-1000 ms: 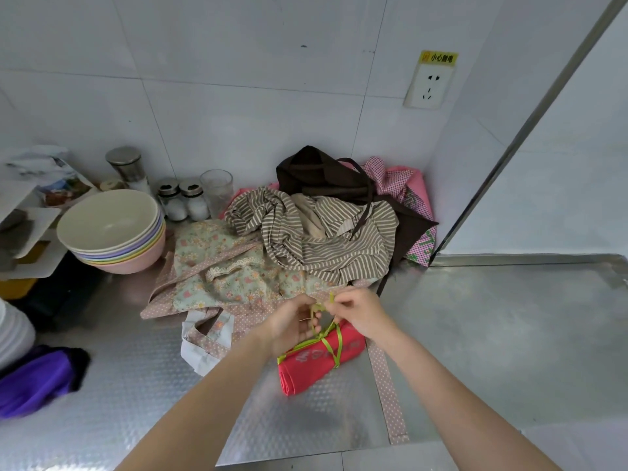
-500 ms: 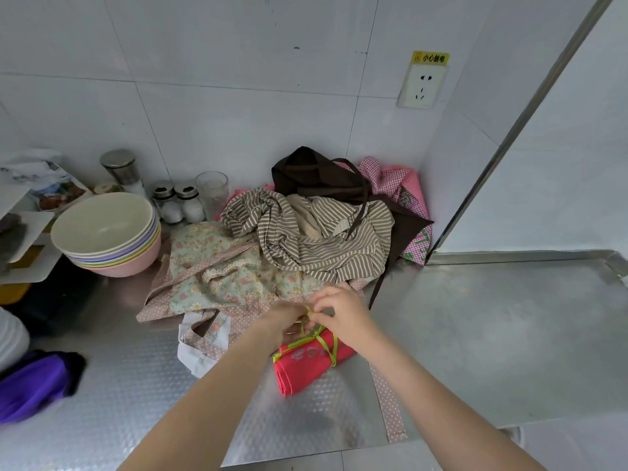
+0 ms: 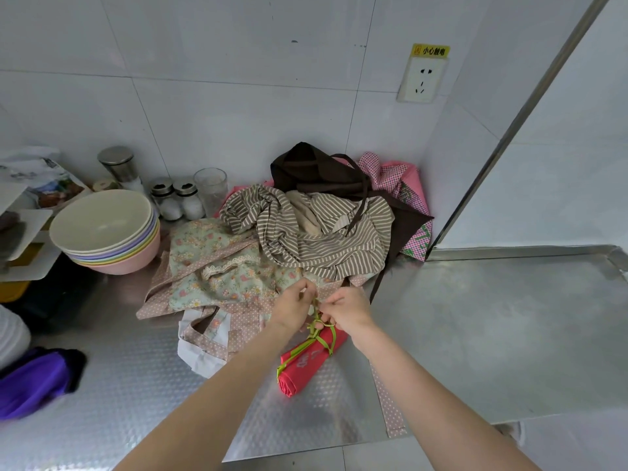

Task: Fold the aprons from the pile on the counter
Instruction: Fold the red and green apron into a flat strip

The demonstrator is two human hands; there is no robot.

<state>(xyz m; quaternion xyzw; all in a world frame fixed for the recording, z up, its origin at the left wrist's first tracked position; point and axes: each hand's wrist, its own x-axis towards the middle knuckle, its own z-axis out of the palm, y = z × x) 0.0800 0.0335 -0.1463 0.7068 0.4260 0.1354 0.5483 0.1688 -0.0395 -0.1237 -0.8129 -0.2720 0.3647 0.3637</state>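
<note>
Grip (image 3: 317, 309) pinching ties (image 3: 319, 329) — apron (image 3: 307, 363) below.

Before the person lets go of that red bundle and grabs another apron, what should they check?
1. Red apron rolled compactly: ok.
2. Green ties wrapped around it: ok.
3. Knot finished: cannot tell; left hand and right hand cover it.
4. Bare counter beside it for folding: ok.
5. Striped apron free to lift: not ok, a brown strap lies across it.
</note>
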